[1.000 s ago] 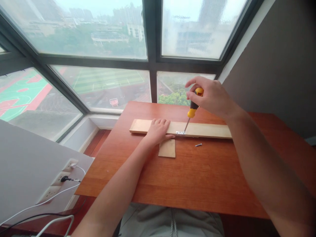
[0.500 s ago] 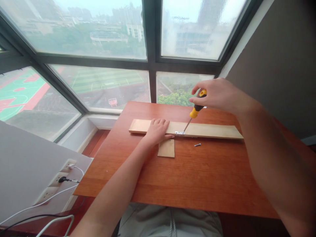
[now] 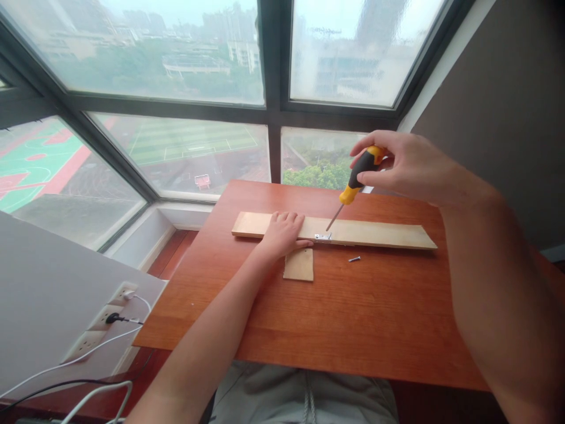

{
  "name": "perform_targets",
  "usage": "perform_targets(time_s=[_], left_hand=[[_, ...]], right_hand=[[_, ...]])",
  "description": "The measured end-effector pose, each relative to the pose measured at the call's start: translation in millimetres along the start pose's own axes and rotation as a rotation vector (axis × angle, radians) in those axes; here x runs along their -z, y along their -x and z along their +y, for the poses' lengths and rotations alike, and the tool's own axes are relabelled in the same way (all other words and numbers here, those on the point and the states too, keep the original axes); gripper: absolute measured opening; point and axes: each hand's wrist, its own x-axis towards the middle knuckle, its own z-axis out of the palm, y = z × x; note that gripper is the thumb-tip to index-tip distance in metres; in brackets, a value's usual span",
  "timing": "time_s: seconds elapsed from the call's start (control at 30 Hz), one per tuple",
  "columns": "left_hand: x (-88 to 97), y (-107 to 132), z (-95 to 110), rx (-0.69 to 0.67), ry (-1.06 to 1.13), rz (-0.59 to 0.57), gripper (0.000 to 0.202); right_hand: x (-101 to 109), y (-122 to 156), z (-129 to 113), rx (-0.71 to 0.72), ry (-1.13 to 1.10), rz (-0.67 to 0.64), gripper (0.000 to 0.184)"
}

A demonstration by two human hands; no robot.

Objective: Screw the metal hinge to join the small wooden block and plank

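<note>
A long pale wooden board point(image 3: 379, 234) lies across the far part of the red-brown table point(image 3: 344, 318). My left hand point(image 3: 282, 232) presses flat on it, fingers stretched out. A small metal bracket point(image 3: 323, 237) sits on the board's near edge just right of that hand. My right hand point(image 3: 408, 165) grips a yellow-and-black screwdriver point(image 3: 353, 188), its tip hanging slightly above the bracket. A small wooden piece point(image 3: 299, 264) lies against the board below my left hand. One loose screw point(image 3: 354, 258) rests on the table.
Large windows point(image 3: 185, 88) stand right behind the table's far edge. A grey wall point(image 3: 503, 106) is at the right. At lower left a white surface carries a power strip point(image 3: 106, 321) with plugged cables.
My right hand has lifted and moved right with the screwdriver, so the tip has come up off the bracket. My left hand has stayed on the board.
</note>
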Motion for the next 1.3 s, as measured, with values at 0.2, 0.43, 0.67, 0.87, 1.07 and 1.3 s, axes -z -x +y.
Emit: perform_targets(time_s=[0.2, 0.43, 0.67, 0.87, 1.07, 1.3], left_hand=[[0.8, 0, 0, -0.002, 0.001, 0.000, 0.065], [-1.5, 0, -1, -0.007, -0.013, 0.003, 0.067], [-1.1, 0, 0, -0.011, -0.006, 0.002, 0.066], [-0.9, 0, 0, -0.005, -0.001, 0.002, 0.065], [0.2, 0, 0, -0.005, -0.009, -0.001, 0.066], [1.8, 0, 1, -0.003, -0.010, -0.003, 0.066]], right_hand=[[-16, 4, 8, -0.055, -0.057, 0.020, 0.031], [-30, 9, 8, -0.046, -0.086, 0.013, 0.033], [-31, 8, 5, -0.051, -0.074, 0.010, 0.038], [-31, 8, 5, -0.044, -0.078, 0.002, 0.037], [-32, 7, 6, -0.045, -0.085, 0.013, 0.038], [-34, 5, 6, -0.042, -0.067, 0.011, 0.038]])
